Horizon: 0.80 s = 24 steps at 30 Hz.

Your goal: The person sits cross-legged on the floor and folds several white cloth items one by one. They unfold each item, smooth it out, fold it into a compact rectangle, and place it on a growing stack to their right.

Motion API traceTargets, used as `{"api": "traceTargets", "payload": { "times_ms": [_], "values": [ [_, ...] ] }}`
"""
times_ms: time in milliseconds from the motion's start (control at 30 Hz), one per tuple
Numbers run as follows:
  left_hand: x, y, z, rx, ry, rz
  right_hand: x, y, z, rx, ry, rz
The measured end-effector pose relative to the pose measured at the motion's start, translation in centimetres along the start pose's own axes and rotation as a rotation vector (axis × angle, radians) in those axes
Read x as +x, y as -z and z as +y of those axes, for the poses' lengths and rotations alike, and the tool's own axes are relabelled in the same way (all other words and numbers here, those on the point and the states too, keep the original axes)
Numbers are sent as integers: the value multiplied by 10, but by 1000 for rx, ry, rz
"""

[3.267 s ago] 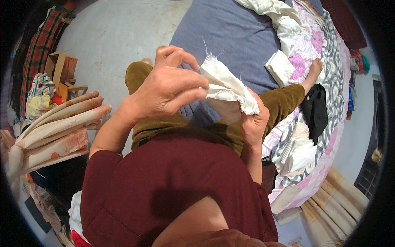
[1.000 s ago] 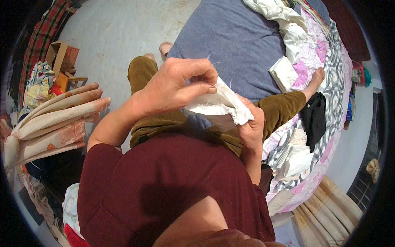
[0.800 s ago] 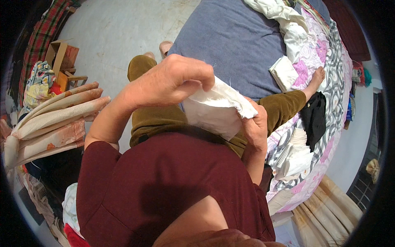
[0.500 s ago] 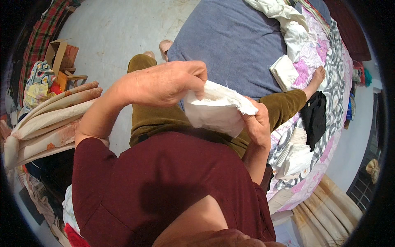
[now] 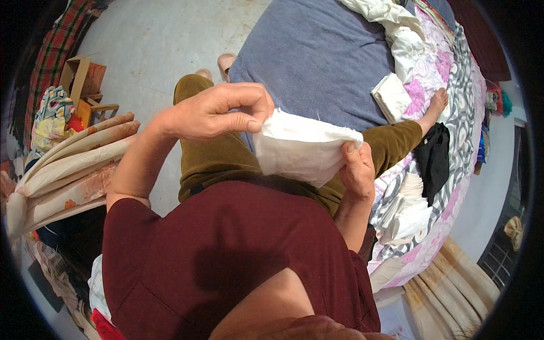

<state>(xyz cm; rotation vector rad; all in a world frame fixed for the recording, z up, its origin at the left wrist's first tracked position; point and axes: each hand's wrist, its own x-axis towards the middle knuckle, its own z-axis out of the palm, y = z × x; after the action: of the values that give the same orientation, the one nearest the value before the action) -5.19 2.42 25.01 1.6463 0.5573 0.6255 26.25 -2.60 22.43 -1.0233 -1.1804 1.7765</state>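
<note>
Nearest to us, below the hands, is a dark red shirt. Just beyond it, over the lap, we find the white cloth, held up between two hands rather than laid down. The left hand has thumb and forefinger pinched together on its upper left corner; the right hand has its thumb pressed on the upper right corner, the fingers behind.

We note the change: half a second ago the upper edge is crumpled and frayed toward us; now it runs almost straight, and the panel hangs broad and smooth below it. We judge that both ends of this edge are under control, so that it can be lined up evenly.

Behind the cloth lie the brown trousers. To the right, toward the near edge of the patterned sheet, we see a stack of white cloths, with a black cloth just beyond. Farther off, a folded white cloth lies at the right edge of the blue blanket. Past the blanket's left edge, slippers stand on the grey floor.
</note>
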Motion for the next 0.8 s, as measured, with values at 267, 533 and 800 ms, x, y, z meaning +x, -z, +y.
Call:
{"api": "traceTargets", "payload": {
  "times_ms": [267,533,800],
  "values": [
    [-12,-15,-14,-124,105,222,0,-1,7,106,78,-60],
    [-12,-64,-27,-348,-68,375,-4,3,22,197,121,-18],
    [21,-57,-35,-652,194,585,28,-14,5,18,13,173]
  ]
}}
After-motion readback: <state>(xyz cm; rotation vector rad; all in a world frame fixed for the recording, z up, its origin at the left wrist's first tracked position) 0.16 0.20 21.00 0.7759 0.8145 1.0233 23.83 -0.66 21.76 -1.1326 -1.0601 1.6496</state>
